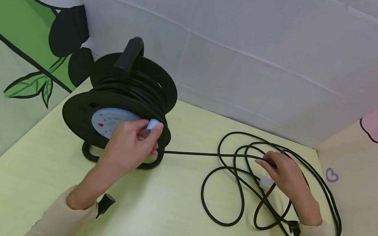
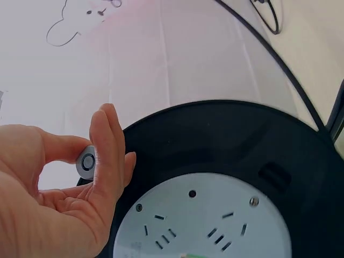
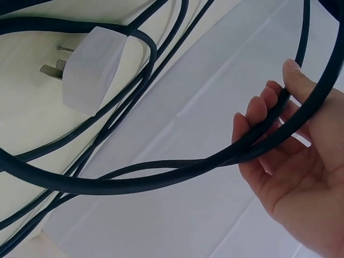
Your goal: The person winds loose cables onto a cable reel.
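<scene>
A black cable reel [image 1: 76, 113] with a pale blue socket face [image 1: 111, 118] stands on the left of the table. My left hand [image 1: 128, 142] pinches the small light blue crank knob [image 1: 152, 125] near the reel's rim; in the left wrist view the knob [image 2: 87, 162] sits between thumb and fingers. Black cable [image 1: 191, 153] runs taut from the reel to my right hand [image 1: 283, 174], which holds it in curled fingers. In the right wrist view the cable [image 3: 134, 185] loops across the palm, near a white plug [image 3: 94, 70] with metal prongs.
Loose cable coils [image 1: 220, 222] spread over the right side of the pale yellow table [image 1: 169, 211]. A white cloth wall [image 1: 239, 61] rises behind, and painted side panels [image 1: 364, 177] flank the table. The reel's carry handle [image 1: 130, 56] points up.
</scene>
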`<state>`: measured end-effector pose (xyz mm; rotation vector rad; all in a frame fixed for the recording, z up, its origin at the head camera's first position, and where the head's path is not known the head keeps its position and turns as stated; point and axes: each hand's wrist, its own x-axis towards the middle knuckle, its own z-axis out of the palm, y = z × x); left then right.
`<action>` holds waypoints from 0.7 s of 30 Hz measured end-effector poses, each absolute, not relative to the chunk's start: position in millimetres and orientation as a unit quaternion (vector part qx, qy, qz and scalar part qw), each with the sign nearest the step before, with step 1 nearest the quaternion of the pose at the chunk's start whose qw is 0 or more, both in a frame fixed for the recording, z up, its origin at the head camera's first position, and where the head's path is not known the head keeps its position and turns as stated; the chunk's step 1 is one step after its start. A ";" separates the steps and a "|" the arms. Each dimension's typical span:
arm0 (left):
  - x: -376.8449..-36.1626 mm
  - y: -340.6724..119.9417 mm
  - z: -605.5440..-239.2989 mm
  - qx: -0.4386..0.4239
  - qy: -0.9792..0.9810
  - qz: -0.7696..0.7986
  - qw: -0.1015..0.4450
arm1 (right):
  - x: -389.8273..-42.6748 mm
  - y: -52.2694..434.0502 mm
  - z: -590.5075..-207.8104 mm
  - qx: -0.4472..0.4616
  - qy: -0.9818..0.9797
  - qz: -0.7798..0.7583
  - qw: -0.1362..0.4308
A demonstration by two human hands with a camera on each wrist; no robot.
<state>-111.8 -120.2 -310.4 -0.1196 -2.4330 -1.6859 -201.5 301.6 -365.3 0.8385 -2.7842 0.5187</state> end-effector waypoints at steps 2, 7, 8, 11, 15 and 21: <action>-112.3 -118.5 -313.7 -0.044 -0.822 -0.561 0.085 | -201.3 299.1 -367.1 0.281 -0.942 0.161 0.090; -111.0 -117.7 -318.1 -0.049 -0.835 -0.544 0.076 | -204.3 293.5 -372.0 0.288 -0.943 0.136 0.099; -110.3 -117.5 -318.6 -0.049 -0.835 -0.543 0.071 | -204.5 292.7 -372.6 0.287 -0.943 0.134 0.100; -108.4 -116.2 -319.1 -0.044 -0.833 -0.549 0.060 | -205.9 291.6 -373.8 0.280 -0.947 0.129 0.095; -107.4 -114.0 -322.6 -0.042 -0.836 -0.544 0.061 | -206.7 293.8 -372.8 0.257 -0.955 0.119 0.084; -110.1 -109.2 -340.6 -0.062 -0.850 -0.520 0.062 | -205.9 313.7 -369.1 0.225 -0.963 0.128 0.070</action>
